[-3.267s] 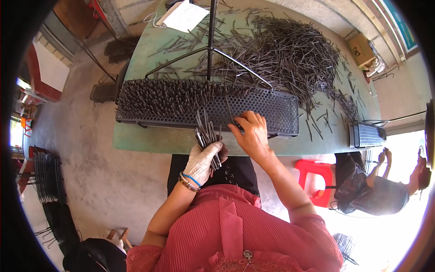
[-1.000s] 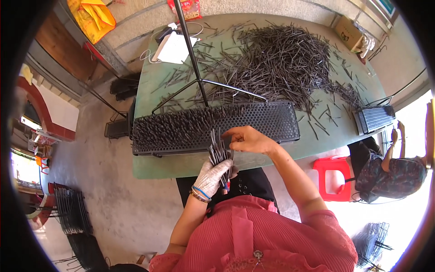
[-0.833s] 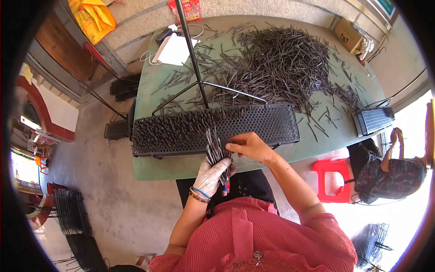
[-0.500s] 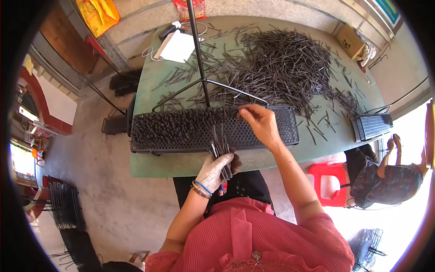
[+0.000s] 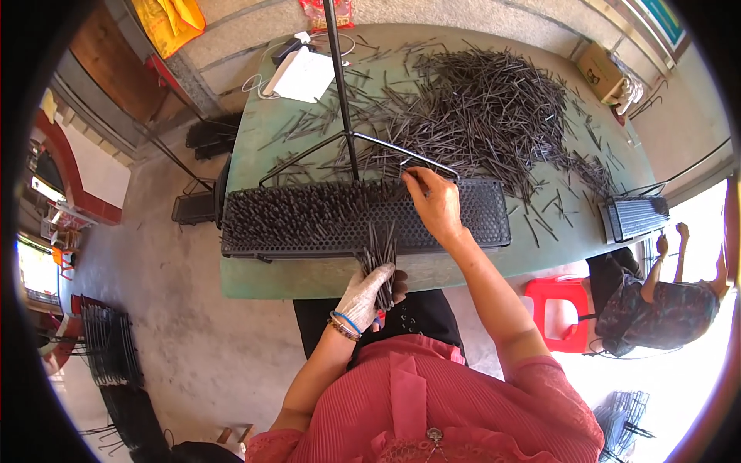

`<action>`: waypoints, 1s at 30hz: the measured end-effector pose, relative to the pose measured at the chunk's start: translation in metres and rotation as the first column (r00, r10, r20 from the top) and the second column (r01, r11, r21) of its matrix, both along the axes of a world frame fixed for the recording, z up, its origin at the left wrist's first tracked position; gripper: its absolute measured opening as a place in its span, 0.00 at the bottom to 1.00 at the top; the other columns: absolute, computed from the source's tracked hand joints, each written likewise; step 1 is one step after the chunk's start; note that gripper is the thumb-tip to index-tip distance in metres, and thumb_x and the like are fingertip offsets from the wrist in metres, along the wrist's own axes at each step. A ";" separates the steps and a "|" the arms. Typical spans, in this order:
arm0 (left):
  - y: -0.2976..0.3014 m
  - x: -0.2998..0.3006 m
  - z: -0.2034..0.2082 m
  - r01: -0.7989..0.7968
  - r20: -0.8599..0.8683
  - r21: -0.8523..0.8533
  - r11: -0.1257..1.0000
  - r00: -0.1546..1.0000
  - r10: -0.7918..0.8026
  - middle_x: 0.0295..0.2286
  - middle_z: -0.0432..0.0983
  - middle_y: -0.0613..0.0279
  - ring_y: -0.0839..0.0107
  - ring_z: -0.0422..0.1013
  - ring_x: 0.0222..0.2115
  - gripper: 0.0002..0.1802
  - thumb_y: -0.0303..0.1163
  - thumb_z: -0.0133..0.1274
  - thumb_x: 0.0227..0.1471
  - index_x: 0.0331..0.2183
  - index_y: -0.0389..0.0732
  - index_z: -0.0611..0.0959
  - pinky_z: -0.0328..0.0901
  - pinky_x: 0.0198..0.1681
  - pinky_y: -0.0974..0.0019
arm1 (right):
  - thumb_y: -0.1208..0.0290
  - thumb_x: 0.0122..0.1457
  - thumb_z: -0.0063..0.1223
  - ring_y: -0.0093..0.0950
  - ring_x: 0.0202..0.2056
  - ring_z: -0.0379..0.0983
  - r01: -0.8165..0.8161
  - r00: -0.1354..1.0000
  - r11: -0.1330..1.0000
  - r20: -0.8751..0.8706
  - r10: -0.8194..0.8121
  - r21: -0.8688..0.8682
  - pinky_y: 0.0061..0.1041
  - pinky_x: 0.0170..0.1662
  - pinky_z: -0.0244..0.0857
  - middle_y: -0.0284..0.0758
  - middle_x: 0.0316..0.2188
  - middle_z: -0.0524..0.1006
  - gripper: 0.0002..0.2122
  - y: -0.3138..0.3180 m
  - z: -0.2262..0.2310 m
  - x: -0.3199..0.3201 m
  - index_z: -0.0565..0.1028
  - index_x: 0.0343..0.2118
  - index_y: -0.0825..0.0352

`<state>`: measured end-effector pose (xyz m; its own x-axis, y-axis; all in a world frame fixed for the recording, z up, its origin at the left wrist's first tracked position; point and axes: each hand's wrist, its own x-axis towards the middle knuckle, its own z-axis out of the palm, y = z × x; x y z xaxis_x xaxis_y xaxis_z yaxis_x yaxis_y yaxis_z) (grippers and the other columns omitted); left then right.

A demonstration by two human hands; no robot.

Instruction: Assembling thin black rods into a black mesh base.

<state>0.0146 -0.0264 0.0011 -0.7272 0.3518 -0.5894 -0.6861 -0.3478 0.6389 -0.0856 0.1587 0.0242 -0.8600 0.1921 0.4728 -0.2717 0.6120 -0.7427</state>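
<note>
Where the rack (image 5: 477, 212) lies crosswise, the right hand (image 5: 438, 207) overhangs it.
Left hand (image 5: 367, 292) clasps rods (image 5: 379, 248), nearside; right fingers curled (grip unclear).

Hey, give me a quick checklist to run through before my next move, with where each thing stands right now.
1. Left hand gripping the bundle of sticks: ok, held below the tray's near edge in view.
2. Right hand holding a stick: cannot tell, too small to make out.
3. Right hand clear of the frame: cannot tell, they overlap in this view.
4. Open holes in the tray: ok, showing on its right part.
5. Loose pile on the table: ok, beyond the tray.
6. Both hands gloved: not ok, right one bare.
</note>
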 end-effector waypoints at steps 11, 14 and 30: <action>-0.009 -0.004 0.001 0.159 0.029 -0.094 0.983 0.987 -0.157 0.31 0.78 0.59 0.72 0.75 0.25 0.14 0.37 0.54 0.56 0.40 0.39 0.75 0.73 0.27 0.68 | 0.73 0.55 0.58 0.41 0.30 0.76 -0.102 0.988 0.971 -0.091 0.124 0.217 0.33 0.35 0.69 0.41 0.29 0.79 0.06 -0.002 0.000 0.000 0.78 0.34 0.70; -0.008 -0.003 0.000 0.131 0.015 -0.069 0.989 0.991 -0.130 0.31 0.78 0.59 0.72 0.75 0.25 0.13 0.36 0.54 0.56 0.40 0.38 0.75 0.73 0.27 0.68 | 0.74 0.55 0.58 0.40 0.33 0.75 -0.179 0.976 0.941 -0.071 0.207 0.287 0.33 0.38 0.68 0.40 0.31 0.79 0.07 -0.001 -0.001 -0.002 0.79 0.35 0.69; -0.009 -0.002 -0.003 0.135 -0.019 -0.008 0.991 0.991 -0.135 0.32 0.79 0.59 0.73 0.76 0.26 0.13 0.36 0.53 0.57 0.41 0.38 0.76 0.73 0.27 0.69 | 0.77 0.57 0.54 0.43 0.38 0.74 -0.282 0.954 0.926 -0.029 0.298 0.252 0.35 0.42 0.68 0.44 0.38 0.77 0.11 0.002 -0.002 -0.006 0.77 0.43 0.70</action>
